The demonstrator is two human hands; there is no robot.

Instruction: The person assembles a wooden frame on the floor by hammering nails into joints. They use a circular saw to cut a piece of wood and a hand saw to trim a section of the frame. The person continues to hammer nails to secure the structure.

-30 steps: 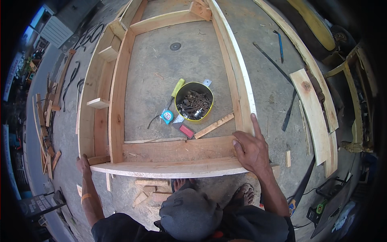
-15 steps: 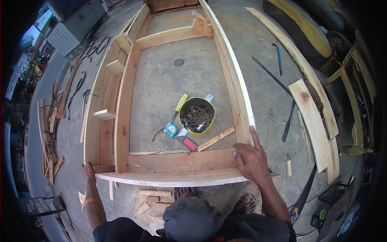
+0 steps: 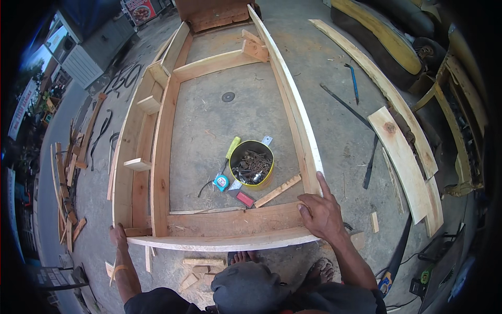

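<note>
Concrete floor (image 3: 334,136); wooden frame (image 3: 162,157); nail tin (image 3: 251,164); offcuts (image 3: 201,268)

Grey concrete floor (image 3: 230,120), daylight; wood offcuts (image 3: 65,178) at left, loose planks (image 3: 402,157) at right.

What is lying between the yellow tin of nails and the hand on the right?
In the head view, a short wood offcut lies on the concrete between the tin and the right hand, next to the frame's bottom board.

I see a yellow tin of nails (image 3: 252,163); left of it a tape measure (image 3: 221,182), right of it a short wood offcut (image 3: 278,190).
</note>
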